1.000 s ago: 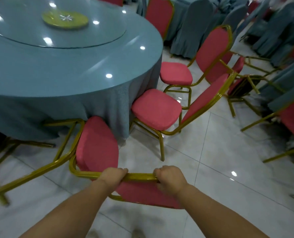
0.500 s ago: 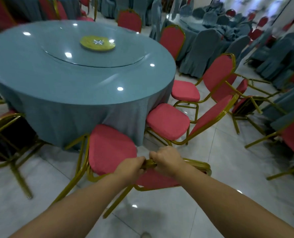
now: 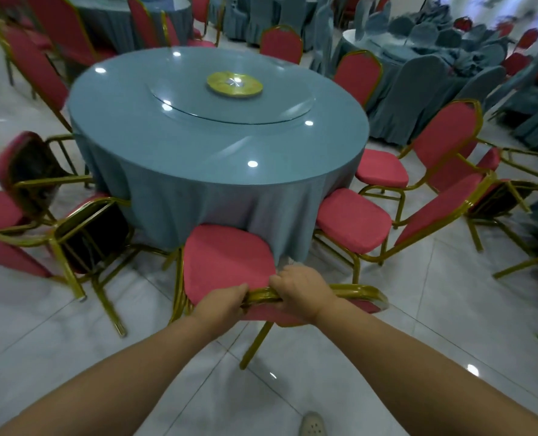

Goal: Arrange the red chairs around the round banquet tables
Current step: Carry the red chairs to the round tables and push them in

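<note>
A red chair [image 3: 226, 259] with a gold metal frame stands just in front of me, its seat facing the round table [image 3: 217, 146] draped in blue-grey cloth. My left hand [image 3: 222, 305] and my right hand [image 3: 302, 291] both grip the top rail of the chair's backrest, close together. The front of the seat almost touches the tablecloth. Two more red chairs [image 3: 352, 221] [image 3: 382, 168] stand at the table's right side, seats toward the cloth.
Overturned and stacked red chairs [image 3: 82, 228] lie on the white tiled floor at the left. More loose chairs [image 3: 497, 190] clutter the right. A glass turntable with a yellow disc [image 3: 234, 84] tops the table. Other covered tables [image 3: 418, 58] stand behind. My shoe [image 3: 312, 424] shows below.
The chair has swung upright and moved toward the table, its seat now at the cloth. My hands have come closer together on the backrest rail, and my view has risen.
</note>
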`<act>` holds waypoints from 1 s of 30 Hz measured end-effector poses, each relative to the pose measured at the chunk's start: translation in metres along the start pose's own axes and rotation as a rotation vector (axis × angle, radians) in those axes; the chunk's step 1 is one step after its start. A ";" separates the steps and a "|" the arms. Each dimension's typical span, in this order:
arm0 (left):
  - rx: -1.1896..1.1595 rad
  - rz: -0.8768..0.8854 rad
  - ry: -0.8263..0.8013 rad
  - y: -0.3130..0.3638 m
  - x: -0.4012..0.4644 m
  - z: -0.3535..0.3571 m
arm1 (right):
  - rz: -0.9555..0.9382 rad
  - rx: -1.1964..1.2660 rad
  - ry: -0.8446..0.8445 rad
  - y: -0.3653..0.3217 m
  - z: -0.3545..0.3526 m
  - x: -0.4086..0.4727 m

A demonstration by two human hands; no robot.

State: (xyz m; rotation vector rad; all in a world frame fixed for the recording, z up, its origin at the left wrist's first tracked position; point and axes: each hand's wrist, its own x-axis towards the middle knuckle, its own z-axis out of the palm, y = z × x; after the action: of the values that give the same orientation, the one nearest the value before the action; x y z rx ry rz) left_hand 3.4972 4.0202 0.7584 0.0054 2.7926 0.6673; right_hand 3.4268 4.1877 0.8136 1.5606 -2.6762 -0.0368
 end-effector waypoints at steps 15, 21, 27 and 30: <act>0.062 0.279 0.147 0.026 -0.021 -0.037 | 0.292 -0.035 0.186 0.025 0.005 -0.061; 0.083 0.335 0.173 0.034 -0.017 -0.038 | 0.202 0.010 0.200 0.003 0.003 -0.035; 0.285 0.265 0.160 0.010 -0.031 -0.046 | 0.254 0.244 -0.027 -0.015 -0.004 -0.017; 0.315 0.188 0.144 -0.021 -0.049 -0.051 | 0.346 0.345 -0.142 -0.031 -0.001 -0.001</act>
State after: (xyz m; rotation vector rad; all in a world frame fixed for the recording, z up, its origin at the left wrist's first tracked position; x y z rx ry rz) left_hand 3.5319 3.9756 0.8058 0.2947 3.0321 0.2691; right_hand 3.4547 4.1734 0.8133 1.1700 -3.1606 0.3557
